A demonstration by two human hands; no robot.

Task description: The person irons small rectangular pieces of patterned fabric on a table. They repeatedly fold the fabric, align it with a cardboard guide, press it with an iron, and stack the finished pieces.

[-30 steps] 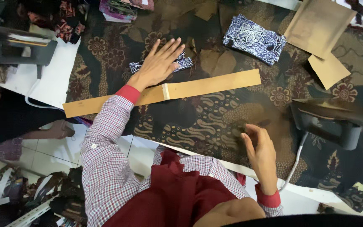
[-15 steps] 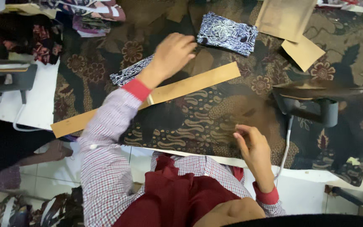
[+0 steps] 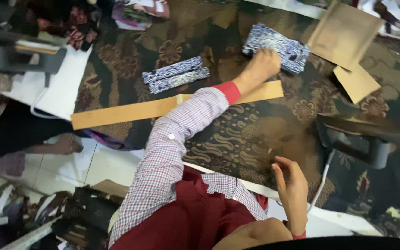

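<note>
Furthest left on my counter [image 3: 116,60] lies the small folded strip of blue-and-white cloth [image 3: 176,74], loose on the dark patterned cover, with the long cardboard strip [image 3: 130,111] just below it. My left hand [image 3: 264,65] reaches across that strip to the larger folded blue-and-white cloth [image 3: 276,47], which sits near the counter's far edge, beside two brown card pieces [image 3: 348,32]. I judge this cloth light, soft and floppy, likely to unfold if lifted by one layer, so the near edge, pinched through all its folds, seems the best hold. My left grip is curled closed, knuckles on that near edge; whether it has cloth pinched I cannot tell. My right hand [image 3: 292,183] rests at the counter's near edge, fingers loosely bent, holding nothing I can see. The iron [image 3: 371,139] stands right of it.
</note>
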